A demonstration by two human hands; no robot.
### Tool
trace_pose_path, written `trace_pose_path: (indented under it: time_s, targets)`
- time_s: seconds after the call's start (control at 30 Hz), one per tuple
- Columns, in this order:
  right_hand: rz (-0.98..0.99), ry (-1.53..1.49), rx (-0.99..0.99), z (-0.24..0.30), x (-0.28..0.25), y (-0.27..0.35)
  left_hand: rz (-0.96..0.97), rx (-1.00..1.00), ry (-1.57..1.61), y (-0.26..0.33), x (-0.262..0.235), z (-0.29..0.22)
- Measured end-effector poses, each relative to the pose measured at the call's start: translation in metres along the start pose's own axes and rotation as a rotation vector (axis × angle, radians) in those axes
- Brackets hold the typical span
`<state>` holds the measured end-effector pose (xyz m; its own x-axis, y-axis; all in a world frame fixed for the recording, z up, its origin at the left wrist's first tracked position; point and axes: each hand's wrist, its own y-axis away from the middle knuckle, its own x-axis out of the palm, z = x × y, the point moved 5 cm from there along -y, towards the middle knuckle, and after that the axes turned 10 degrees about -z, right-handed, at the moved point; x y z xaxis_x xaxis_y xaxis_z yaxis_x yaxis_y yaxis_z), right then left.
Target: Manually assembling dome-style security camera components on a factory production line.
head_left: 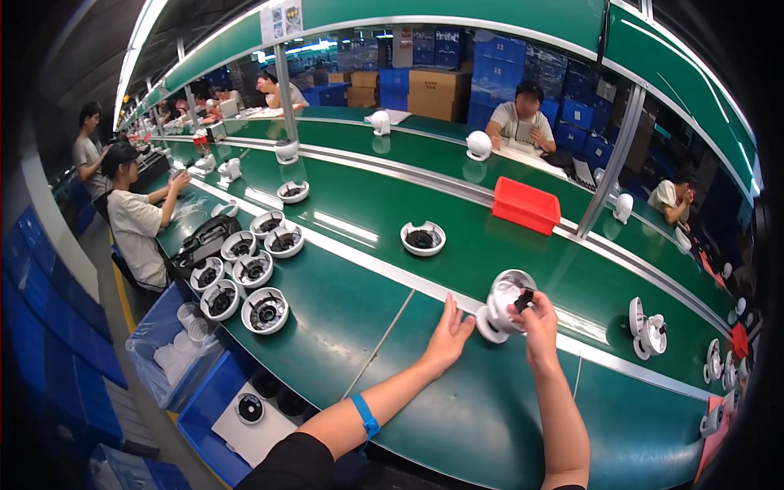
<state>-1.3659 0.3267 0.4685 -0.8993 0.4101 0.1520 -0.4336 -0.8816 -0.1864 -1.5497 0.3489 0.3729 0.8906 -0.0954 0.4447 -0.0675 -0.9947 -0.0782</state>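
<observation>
On green bench: right hand (pixel 535 322) grips white housing (pixel 504 304) (left hand (pixel 447 331) flat) | red bin (pixel 527 204) beyond

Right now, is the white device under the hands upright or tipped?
Tipped: the white device lies sideways, round base toward the left hand, open end up.

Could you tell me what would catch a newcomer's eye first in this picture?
Most likely the long green workbench, curving away with a cluster of round white housings at its left. In the foreground the right hand holds a small black part at a white dome-shaped unit, while the left hand rests flat beside it. A bright red bin stands out beyond.
</observation>
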Motion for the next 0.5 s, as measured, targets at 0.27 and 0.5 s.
trace_pose_path:
  time_s: [0.27, 0.5]
  targets:
    - [-0.256, 0.357, -0.268, 0.369, -0.115, 0.151, 0.085, 0.009, 0.018, 0.342, 0.141, -0.361]
    - [0.455, 0.8, -0.628, 0.599, -0.004, 0.384, 0.062, -0.028, -0.027, 0.457, 0.15, -0.591]
